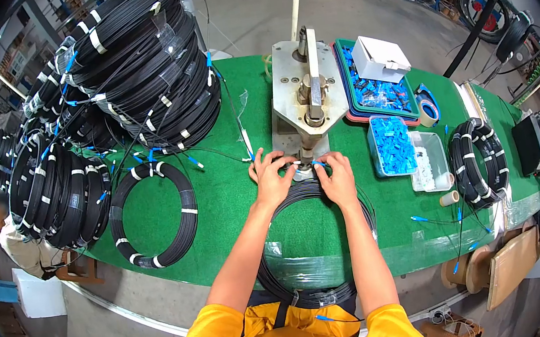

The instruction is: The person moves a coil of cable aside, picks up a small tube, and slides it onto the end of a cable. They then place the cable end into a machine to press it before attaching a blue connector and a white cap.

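My left hand (273,180) is at the foot of a metal hand press (308,83), its thumb and forefinger pinched by a small white cable end piece (297,163). Opposite it, my right hand (337,177) pinches a small blue fibre connector (318,163), partly covered by the fingers. Both hands are just under the press ram (308,142). A coil of black cable (271,277) lies below my forearms and reaches over the table's front edge. Whether the pieces touch the press is too small to tell.
Tall stacks of black cable coils (136,70) stand at the left, with a single coil (184,212) beside them. To the right are a tray of blue parts (353,108), a blue-filled tub (392,147), a white-parts tub (440,154) and another coil (500,164). People sit at both sides.
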Available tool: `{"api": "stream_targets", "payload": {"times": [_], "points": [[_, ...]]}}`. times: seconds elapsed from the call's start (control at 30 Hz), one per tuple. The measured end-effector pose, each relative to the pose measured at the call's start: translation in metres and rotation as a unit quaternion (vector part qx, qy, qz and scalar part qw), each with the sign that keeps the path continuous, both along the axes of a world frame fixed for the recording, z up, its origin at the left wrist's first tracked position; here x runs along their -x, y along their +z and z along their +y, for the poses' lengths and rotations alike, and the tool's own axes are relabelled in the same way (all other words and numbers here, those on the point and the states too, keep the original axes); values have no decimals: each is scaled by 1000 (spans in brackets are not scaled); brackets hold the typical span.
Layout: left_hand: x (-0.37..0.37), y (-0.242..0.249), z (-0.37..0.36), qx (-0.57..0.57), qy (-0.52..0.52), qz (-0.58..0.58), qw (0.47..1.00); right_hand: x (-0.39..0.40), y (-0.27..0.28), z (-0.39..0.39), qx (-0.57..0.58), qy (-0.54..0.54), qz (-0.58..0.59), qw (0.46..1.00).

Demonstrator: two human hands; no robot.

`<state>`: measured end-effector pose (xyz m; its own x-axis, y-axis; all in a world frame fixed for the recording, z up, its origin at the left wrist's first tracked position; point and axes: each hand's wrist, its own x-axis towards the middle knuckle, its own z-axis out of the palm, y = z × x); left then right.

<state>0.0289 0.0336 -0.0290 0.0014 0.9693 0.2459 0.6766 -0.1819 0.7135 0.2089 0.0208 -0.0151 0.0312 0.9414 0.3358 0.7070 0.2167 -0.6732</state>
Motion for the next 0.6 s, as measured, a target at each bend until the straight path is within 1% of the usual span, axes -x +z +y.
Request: {"api": "stream_targets", "payload": {"times": [0.07,0.13,0.23,0.4,0.6], "points": [[-1,3,-1,6,7,0,1000,2,-1,0,-4,-12,-13,1000],[-3,6,-4,-36,26,35,998,4,-1,-1,-9,-24,-25,999],[-5,9,-5,-66,41,52,996,5,1,-3,-14,-42,-41,998],[-4,8,-4,-59,29,49,997,2,5,-5,-43,-28,-51,997],[-4,10,-4,-42,9,51,998,3,5,-4,-30,-30,-47,998]]}}
